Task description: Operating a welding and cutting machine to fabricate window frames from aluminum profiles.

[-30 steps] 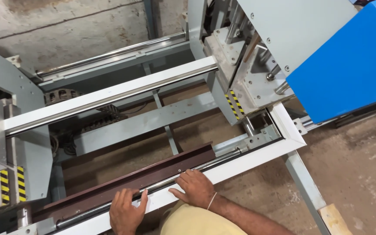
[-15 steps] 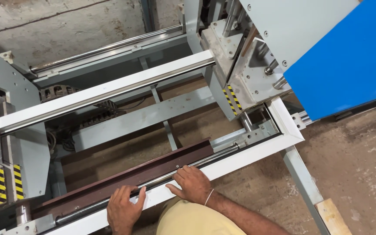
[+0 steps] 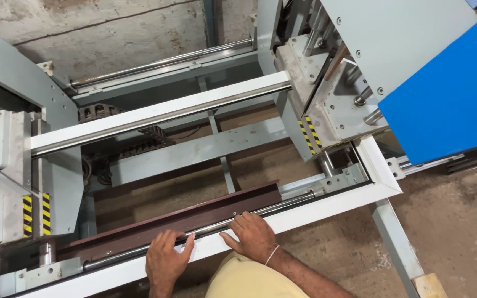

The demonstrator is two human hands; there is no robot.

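Note:
Both my hands lie flat on the near rail of a white window-frame profile (image 3: 327, 209) that sits in a grey welding machine. My left hand (image 3: 167, 260) presses on the profile at the lower middle, fingers spread. Just to its right, my right hand (image 3: 254, 236) rests with fingers apart, a thin band on the wrist. The frame's right corner (image 3: 379, 165) turns up under the machine head (image 3: 332, 105). The far white rail (image 3: 161, 113) runs parallel behind.
A brown bar (image 3: 183, 221) and a steel rod (image 3: 271, 208) lie just beyond my fingers. A blue cover (image 3: 448, 94) fills the right. Yellow-black striped clamps (image 3: 34, 212) stand at the left, and bare concrete floor (image 3: 459, 232) at the right.
The view has shifted slightly; both hands stay pressed on the near white profile in about the same place.

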